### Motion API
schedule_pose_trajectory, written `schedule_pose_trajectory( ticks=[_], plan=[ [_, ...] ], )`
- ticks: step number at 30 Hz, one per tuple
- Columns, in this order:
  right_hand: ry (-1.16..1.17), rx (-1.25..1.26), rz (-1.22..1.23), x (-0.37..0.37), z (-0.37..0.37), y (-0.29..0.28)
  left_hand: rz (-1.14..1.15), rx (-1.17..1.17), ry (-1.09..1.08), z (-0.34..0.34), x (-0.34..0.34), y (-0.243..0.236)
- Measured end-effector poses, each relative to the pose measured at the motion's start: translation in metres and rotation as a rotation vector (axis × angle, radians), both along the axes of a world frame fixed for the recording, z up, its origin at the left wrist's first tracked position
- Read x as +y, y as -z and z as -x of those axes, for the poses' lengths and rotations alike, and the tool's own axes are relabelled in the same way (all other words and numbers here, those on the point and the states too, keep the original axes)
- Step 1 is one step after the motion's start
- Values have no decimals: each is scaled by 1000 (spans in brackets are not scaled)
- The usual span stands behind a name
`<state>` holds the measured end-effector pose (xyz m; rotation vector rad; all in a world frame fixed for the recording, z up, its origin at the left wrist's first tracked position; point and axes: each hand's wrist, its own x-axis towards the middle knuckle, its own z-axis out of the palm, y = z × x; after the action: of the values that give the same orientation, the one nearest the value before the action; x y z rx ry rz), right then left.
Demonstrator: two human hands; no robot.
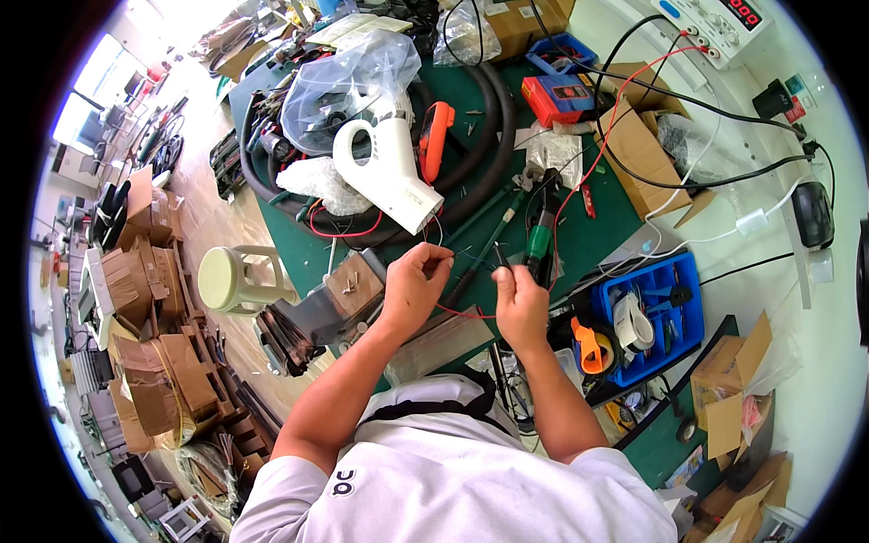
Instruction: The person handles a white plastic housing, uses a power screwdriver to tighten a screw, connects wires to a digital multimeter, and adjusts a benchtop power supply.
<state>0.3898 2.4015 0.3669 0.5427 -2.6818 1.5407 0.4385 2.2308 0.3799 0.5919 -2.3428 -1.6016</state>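
My left hand (418, 282) is closed in a pinch at the thin wires (441, 237) by the lower end of a white handheld appliance (369, 172) with a loop handle. What its fingertips hold is too small to be sure of. To its right, my right hand (522, 306) is closed around a slim black-tipped thing (501, 254) that points up toward the wires; its kind is unclear. A thin red wire (463, 314) runs between the two hands. Just beyond the right hand lies a green-and-black tool (539, 237). An orange meter-like device (435, 140) leans beside the appliance.
Thick black hose (496, 163) coils across the green table. At right stand a blue parts bin (692, 281), an orange tape dispenser (593, 347) and a cardboard box (638, 167). Leads hang from a power supply (720, 27). A pale stool (237, 279) stands left.
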Motion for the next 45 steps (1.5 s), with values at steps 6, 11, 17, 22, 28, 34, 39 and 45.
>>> schedule_pose_trajectory(
  ticks=[6, 11, 17, 22, 28, 34, 39, 45],
  plan=[
    [-87, -8, 10, -1, -10, -3, -4, -31, 8, 0, 1, 2],
    [-129, -45, -59, -10, -11, -11, -14, -16, 13, -1, 0, 1],
    [-3, -129, 18, 0, -11, 7, -13, -14, 0, -2, -2, 6],
    [-126, -62, 94, -5, -15, -8, -26, -35, 11, -2, 1, 6],
    [29, -128, -66, -1, -2, 9, -17, -35, 13, -4, -1, 4],
    [-120, -53, 77, -2, -16, -2, -13, -30, 19, -4, -2, 7],
    [-5, -133, 10, -8, -6, 14, -14, -37, 15, -4, 0, 1],
    [1, -205, 44, 1, -16, 0, -27, -32, -1, -4, -2, 6]
  ],
)
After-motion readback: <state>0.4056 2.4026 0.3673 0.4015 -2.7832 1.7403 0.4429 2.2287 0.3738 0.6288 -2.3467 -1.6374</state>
